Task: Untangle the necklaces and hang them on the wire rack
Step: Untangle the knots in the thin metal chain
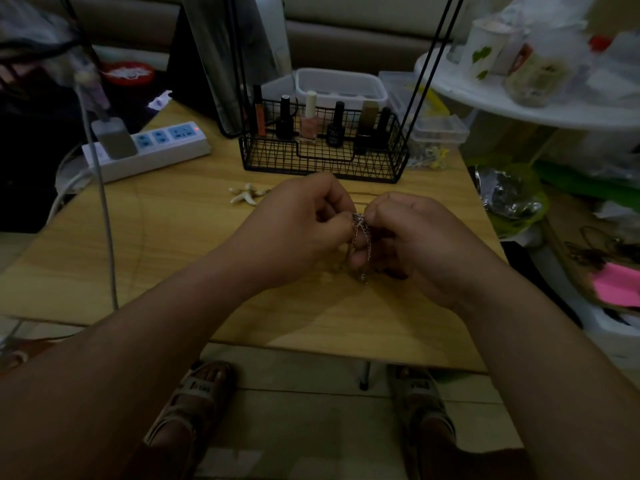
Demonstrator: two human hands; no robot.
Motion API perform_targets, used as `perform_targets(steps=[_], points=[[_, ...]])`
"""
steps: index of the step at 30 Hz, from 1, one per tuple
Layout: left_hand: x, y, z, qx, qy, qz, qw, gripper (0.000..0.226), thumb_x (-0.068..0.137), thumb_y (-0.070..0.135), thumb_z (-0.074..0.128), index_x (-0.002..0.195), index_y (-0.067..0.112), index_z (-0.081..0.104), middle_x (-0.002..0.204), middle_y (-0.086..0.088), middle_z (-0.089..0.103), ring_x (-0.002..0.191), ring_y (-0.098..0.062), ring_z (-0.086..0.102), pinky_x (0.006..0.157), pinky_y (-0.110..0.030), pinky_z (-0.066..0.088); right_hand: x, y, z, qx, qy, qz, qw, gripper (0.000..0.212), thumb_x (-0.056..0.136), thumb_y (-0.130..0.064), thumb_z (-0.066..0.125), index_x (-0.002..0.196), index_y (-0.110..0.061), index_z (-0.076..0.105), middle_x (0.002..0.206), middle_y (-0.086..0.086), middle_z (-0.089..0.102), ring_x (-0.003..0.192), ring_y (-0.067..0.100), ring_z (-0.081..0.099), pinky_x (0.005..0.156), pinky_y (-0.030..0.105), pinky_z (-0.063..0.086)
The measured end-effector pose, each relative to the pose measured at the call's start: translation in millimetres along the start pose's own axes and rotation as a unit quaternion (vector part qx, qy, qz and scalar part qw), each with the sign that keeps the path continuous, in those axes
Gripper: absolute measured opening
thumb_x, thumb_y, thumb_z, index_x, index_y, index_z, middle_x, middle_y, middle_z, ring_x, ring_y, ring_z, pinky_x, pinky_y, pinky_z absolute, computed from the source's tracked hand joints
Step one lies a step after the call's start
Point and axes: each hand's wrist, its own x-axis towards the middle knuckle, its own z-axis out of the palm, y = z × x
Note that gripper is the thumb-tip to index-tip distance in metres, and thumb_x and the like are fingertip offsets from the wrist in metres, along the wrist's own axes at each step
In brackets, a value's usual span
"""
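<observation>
Dim light covers the wooden table (180,251) where, at frame center, left hand (304,226) and right hand (412,237) both pinch 1 silver necklace tangle (360,233), and tugging apart could tighten the knot.

This is a dim room in a home, by its look a living room. A sofa's padded cushions (363,39) run across at 12 o'clock behind a small wood-grain counter (194,244). On the counter, a black wire rack (311,165) at 12 o'clock holds nail polish bottles (308,128). Clear plastic storage boxes (341,86) sit behind it, and a white power strip (152,147) with a charger plugged in lies at 10 o'clock. A round white side table (519,107) at 2 o'clock carries mugs (485,50) and jars. Below, sandalled feet (194,393) rest on a pale tiled floor (311,410), and bags and papers (616,282) pile up at 3 o'clock.
</observation>
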Motion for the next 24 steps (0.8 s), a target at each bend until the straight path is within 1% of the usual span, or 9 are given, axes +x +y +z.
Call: perform_targets(steps=[3,5,8,10,12,15,17,21,24], points=[[0.2,0.1,-0.9,-0.011,-0.013,-0.005,1.0,0.004,0.097,0.021,0.069,0.096,0.025,0.067,0.078,0.003,0.071,0.068,-0.01,0.066,0.057,-0.028,0.051,0.3,1.4,-1.0,-0.012,0.0,-0.007,1.0,0.014,0.099,-0.009,0.048,0.099,-0.005,0.061,0.075,0.005,0.067,0.065,0.022,0.065,0.061,0.036,0.052],[-0.6,-0.1,-1.5,-0.003,-0.024,0.004,1.0,0.003,0.097,0.021,0.069,0.097,0.024,0.069,0.077,0.008,0.07,0.07,-0.004,0.065,0.058,-0.021,0.05,0.0,2.4,-2.2,-0.023,0.003,-0.011,1.0,0.015,0.099,-0.01,0.048,0.098,-0.006,0.062,0.075,0.004,0.066,0.065,0.022,0.062,0.06,0.034,0.05],[-3.1,-1.3,-1.6,0.052,-0.019,0.022,0.998,0.006,0.096,0.02,0.07,0.093,0.026,0.069,0.074,0.012,0.065,0.07,0.001,0.061,0.056,-0.012,0.043,-0.8,2.9,-2.7,-0.055,0.008,-0.011,0.998,0.015,0.1,-0.013,0.05,0.095,-0.007,0.063,0.071,0.003,0.067,0.061,0.019,0.061,0.05,0.024,0.047],[-4.4,-2.6,-0.5,0.085,-0.008,0.036,0.996,0.007,0.095,0.022,0.07,0.09,0.026,0.067,0.073,0.011,0.063,0.07,-0.003,0.06,0.057,-0.018,0.045,-1.0,3.9,-1.9,-0.072,0.011,-0.006,0.997,0.015,0.1,-0.014,0.051,0.095,-0.008,0.063,0.071,0.004,0.068,0.06,0.018,0.063,0.047,0.022,0.046],[-5.2,-2.6,0.3,0.102,0.009,0.048,0.994,0.006,0.094,0.023,0.068,0.089,0.025,0.065,0.072,0.01,0.062,0.068,-0.007,0.06,0.056,-0.027,0.048,-0.3,4.7,-0.3,-0.071,0.017,0.005,0.997,0.015,0.1,-0.015,0.051,0.095,-0.009,0.064,0.073,0.004,0.07,0.062,0.019,0.066,0.051,0.025,0.048],[-4.0,-0.4,0.7,0.065,0.027,0.049,0.996,0.007,0.094,0.02,0.068,0.089,0.023,0.063,0.074,0.006,0.063,0.068,-0.012,0.061,0.056,-0.033,0.051,1.6,4.9,0.4,-0.042,0.025,0.027,0.998,0.016,0.1,-0.016,0.05,0.097,-0.009,0.064,0.077,0.006,0.073,0.067,0.022,0.07,0.063,0.037,0.053],[-2.2,1.8,-0.4,0.02,0.027,0.032,0.999,0.008,0.095,0.018,0.068,0.09,0.023,0.064,0.077,0.003,0.064,0.071,-0.015,0.063,0.06,-0.035,0.053,2.2,3.8,0.2,-0.008,0.025,0.037,0.999,0.015,0.1,-0.015,0.051,0.099,-0.009,0.065,0.077,0.006,0.072,0.067,0.022,0.07,0.064,0.039,0.053],[-0.4,4.2,-1.4,-0.056,-0.003,-0.017,0.998,0.007,0.094,0.012,0.068,0.093,0.018,0.063,0.085,-0.005,0.069,0.084,-0.027,0.068,0.075,-0.048,0.057,0.5,1.2,0.3,0.025,0.018,0.026,0.999,0.013,0.099,-0.012,0.05,0.099,-0.008,0.062,0.075,0.005,0.069,0.064,0.02,0.065,0.059,0.035,0.05],[-0.3,3.6,-1.2,-0.067,-0.038,-0.031,0.997,0.008,0.094,0.014,0.071,0.097,0.016,0.064,0.091,-0.002,0.071,0.089,-0.025,0.068,0.079,-0.043,0.057,0.2,1.4,0.6,-0.009,0.016,0.011,1.0,0.013,0.098,-0.011,0.05,0.098,-0.009,0.063,0.075,0.005,0.068,0.062,0.017,0.062,0.052,0.025,0.049]])
